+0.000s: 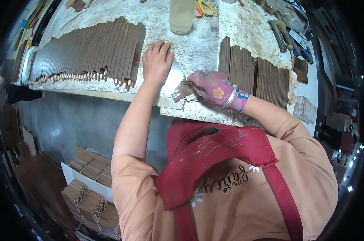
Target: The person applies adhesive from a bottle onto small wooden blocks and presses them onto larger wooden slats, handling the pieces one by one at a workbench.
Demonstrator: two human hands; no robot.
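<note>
My bare left hand [157, 62] lies palm down on the worktable [198, 48], its fingers stretched out over the edge of a smooth, pale, shiny plate [174, 78]. My right hand [212, 87] wears a thin purple flowered glove. Its fingers are closed at the end of a small brown wooden piece [183, 92], which lies low over the plate near the table's front edge. Small pale bits show at the piece's near end. The glove hides part of its grip.
To the left stands a long row of dark wooden strips [89, 52] with pale dowel ends. More brown strips [242, 70] stand in stacks on the right. A jar of cloudy liquid [181, 18] and yellow-handled scissors [206, 9] are at the back. Bundled boards [85, 205] sit below left.
</note>
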